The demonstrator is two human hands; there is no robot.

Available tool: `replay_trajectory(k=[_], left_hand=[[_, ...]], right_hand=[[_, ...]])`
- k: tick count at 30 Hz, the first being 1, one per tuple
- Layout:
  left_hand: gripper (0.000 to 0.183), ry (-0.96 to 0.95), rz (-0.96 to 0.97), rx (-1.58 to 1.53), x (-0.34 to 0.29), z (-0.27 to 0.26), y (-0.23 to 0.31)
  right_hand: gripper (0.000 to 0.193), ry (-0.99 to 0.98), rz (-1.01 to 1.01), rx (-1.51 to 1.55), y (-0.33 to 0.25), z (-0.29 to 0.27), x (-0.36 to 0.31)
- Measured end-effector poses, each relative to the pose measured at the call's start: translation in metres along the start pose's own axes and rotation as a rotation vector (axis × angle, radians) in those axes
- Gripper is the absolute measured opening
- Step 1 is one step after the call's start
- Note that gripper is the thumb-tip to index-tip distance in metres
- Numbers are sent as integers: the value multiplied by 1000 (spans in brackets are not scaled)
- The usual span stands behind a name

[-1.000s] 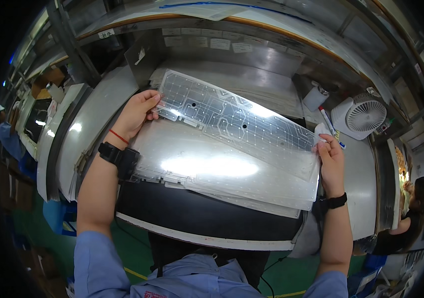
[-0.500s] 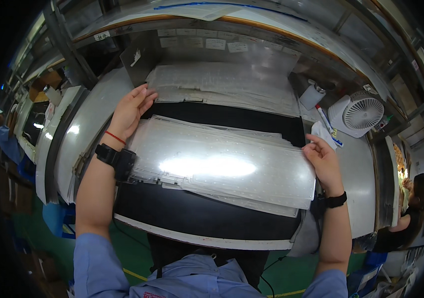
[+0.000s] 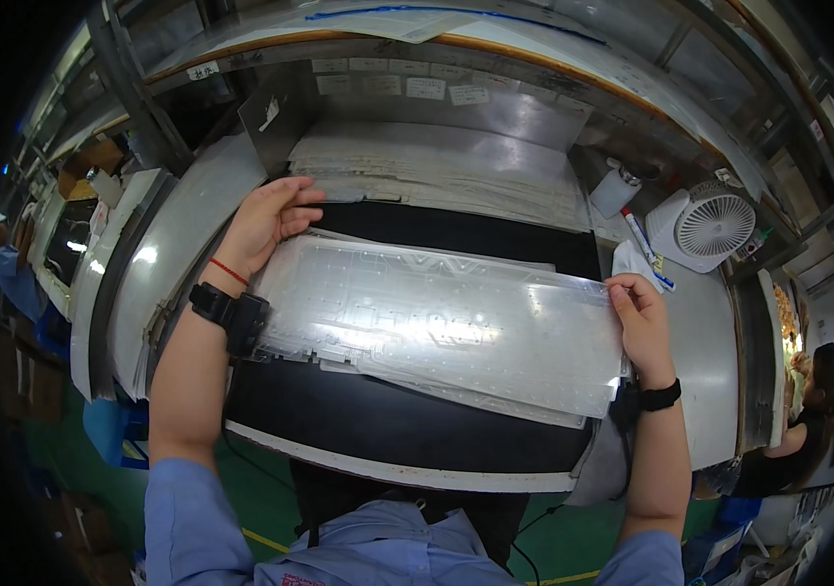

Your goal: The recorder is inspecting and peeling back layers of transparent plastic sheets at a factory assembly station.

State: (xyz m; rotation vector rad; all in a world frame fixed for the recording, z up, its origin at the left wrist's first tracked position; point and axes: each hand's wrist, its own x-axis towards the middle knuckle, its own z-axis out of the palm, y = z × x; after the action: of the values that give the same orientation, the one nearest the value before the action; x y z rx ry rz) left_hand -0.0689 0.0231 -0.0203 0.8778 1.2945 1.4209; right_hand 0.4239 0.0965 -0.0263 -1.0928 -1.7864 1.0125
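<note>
A pile of thin, clear flat sheets lies slightly askew on the black mat in front of me. The top sheet shows a faint pattern and reflects light. My right hand pinches this sheet at its far right corner, thumb and forefinger closed on it. Just off the pile's far left corner is my left hand, its fingers apart and holding nothing. Beyond the mat, close to my left fingertips, a second stack of similar sheets rests against a metal back panel.
On the right stand a white fan, a bottle, markers and a crumpled white cloth. A shelf spans overhead. More large sheets stand to the left. Another person sits at far right.
My left hand has shifted slightly right and nearer to me. My right fingers have closed on the sheet's corner. The broad glare on the pile has shrunk, and a pattern shows on the top sheet.
</note>
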Motion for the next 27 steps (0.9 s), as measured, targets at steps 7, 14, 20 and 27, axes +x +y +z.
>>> replay_trajectory(k=[7, 14, 20, 27], left_hand=[[32, -159, -37, 144, 0, -1, -2], [23, -191, 19, 278, 1, -4, -8], [20, -176, 10, 273, 0, -1, -7], [21, -186, 21, 263, 2, -4, -9]], right_hand=[[14, 67, 26, 37, 2, 1, 2], [15, 79, 51, 45, 4, 1, 3], [15, 70, 38, 39, 7, 1, 3], [14, 52, 45, 40, 5, 1, 3]])
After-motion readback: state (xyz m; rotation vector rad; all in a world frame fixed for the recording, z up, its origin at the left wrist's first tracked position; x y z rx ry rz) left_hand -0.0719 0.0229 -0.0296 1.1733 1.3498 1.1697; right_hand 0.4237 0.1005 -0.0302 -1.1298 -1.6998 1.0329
